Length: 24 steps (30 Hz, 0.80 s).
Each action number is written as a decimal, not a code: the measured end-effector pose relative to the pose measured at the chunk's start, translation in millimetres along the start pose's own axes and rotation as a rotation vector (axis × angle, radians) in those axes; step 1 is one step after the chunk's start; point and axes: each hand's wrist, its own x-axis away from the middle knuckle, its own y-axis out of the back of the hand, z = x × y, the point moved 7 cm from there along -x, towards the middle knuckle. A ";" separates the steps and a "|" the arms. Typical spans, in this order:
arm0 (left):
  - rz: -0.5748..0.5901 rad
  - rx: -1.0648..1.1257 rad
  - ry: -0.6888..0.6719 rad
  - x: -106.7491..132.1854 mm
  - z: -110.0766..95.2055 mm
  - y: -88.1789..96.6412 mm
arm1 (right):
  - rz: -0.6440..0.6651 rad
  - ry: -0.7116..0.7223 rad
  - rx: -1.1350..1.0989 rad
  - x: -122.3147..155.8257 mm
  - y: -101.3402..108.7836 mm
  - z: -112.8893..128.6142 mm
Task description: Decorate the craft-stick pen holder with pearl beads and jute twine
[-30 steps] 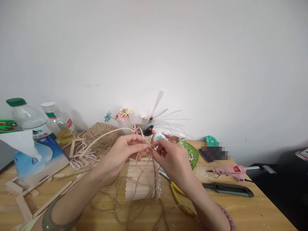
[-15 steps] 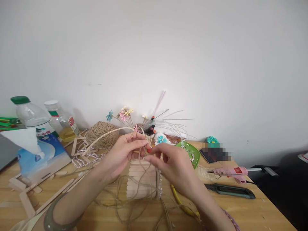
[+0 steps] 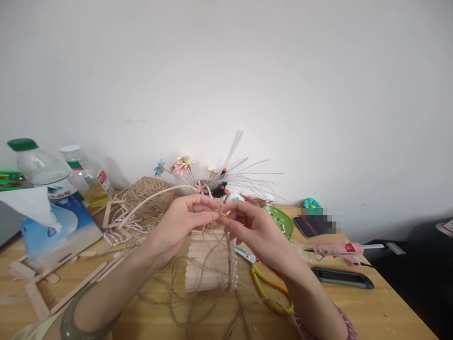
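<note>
At a craft-stick panel's (image 3: pixel 208 270) far edge, left hand (image 3: pixel 179 224) and right hand (image 3: pixel 255 231) pinch twine (image 3: pixel 221 208), apparently knotting; tightening would need steady fingertips.

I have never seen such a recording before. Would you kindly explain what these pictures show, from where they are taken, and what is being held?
There is no machine here: one person works with bare hands. All the pictures come from one camera worn on the head, looking forward and down.

The left hand and right hand meet in the middle, their fingers pinching thin brown twine. Below them is a craft-stick piece, with loose strands across it.

On the wooden table, toward the left, are a tissue pack and a twine ball. Toward the right are scissors, a utility knife and a pink glue gun.
</note>
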 end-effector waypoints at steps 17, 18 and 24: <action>0.294 0.034 0.155 6.8 0.1 -9.5 | -0.134 0.238 0.219 5.1 5.0 19.4; 0.290 0.001 0.135 6.4 -0.8 -8.6 | -0.137 0.238 0.222 5.4 4.3 19.2; 0.166 -0.317 -0.093 3.2 -14.1 -0.4 | -0.179 0.168 0.175 2.7 4.4 11.5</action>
